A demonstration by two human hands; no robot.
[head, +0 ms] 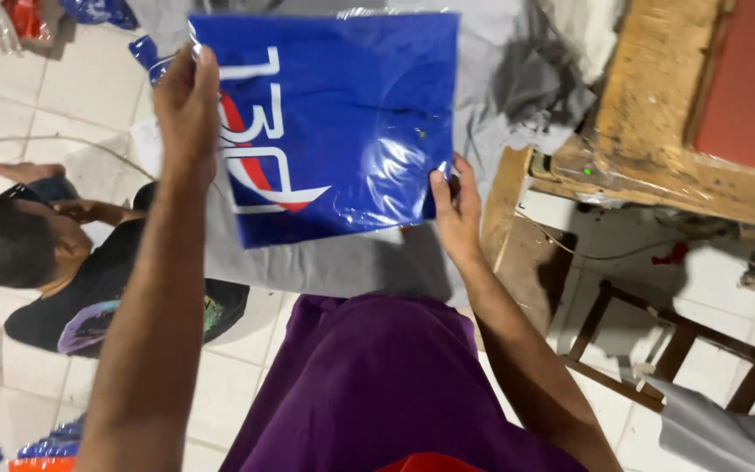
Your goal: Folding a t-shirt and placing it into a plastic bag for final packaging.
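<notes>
From my feed the scene is evenly and fairly dimly lit from overhead, with white glare streaks on the clear plastic bag around the folded blue garment (334, 122). Soft shadows fall under the wooden table (648, 114), and the edges look slightly smeared.

We hold a blue folded garment in a clear plastic bag (342, 114) up in front of us, our left hand (187, 109) pinching its left edge and our right hand (456, 210) gripping its lower right corner. Beneath both hands lies grey cloth (334, 262); left of our left arm sits another person (54, 262), and right of our right hand stands a wooden table (648, 131).
</notes>
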